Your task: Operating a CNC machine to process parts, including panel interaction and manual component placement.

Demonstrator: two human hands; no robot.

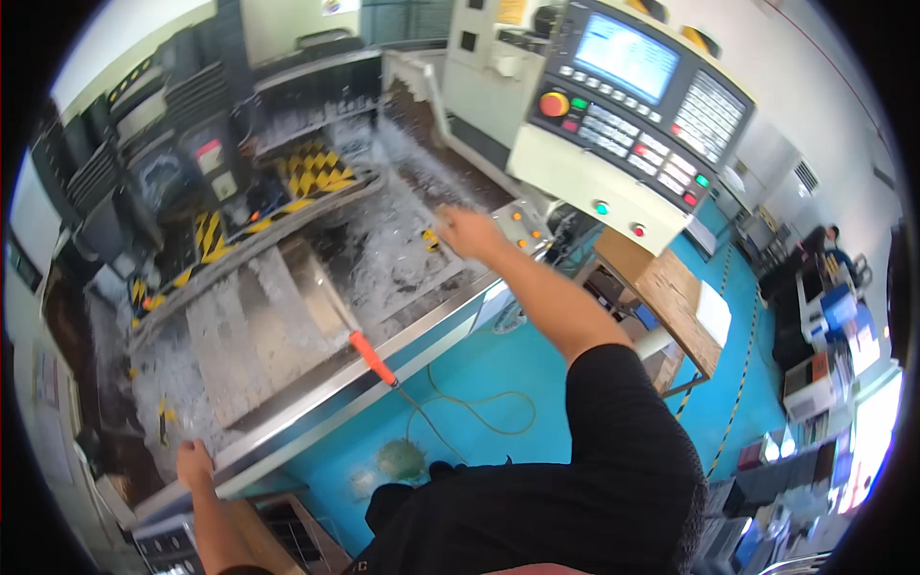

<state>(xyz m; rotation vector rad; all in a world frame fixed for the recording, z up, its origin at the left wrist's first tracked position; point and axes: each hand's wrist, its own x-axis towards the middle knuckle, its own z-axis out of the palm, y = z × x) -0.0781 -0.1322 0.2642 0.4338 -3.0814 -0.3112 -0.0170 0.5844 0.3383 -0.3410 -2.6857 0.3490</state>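
My left hand (195, 463) is at the near left corner of a milling machine's bed, fingers curled by the metal front rim (297, 414). Whatever it may grip is too small to make out. My right arm reaches across to the bed's right end, where my right hand (465, 233) is closed, palm down, beside a small yellow-and-black piece (430, 240). Anything inside its fingers is hidden. Between the hands, an air blow gun with an orange handle (372, 357) and a long thin nozzle lies across the front rim. A flat grey plate (254, 331) covers part of the bed.
Chips and whitish residue coat the bed. Yellow-and-black striped guards (316, 171) stand behind. A control panel (637, 96) overhangs at the right, above a small button box (522, 227). A wooden table (671, 307) stands right; the gun's hose (479, 401) loops over the blue floor.
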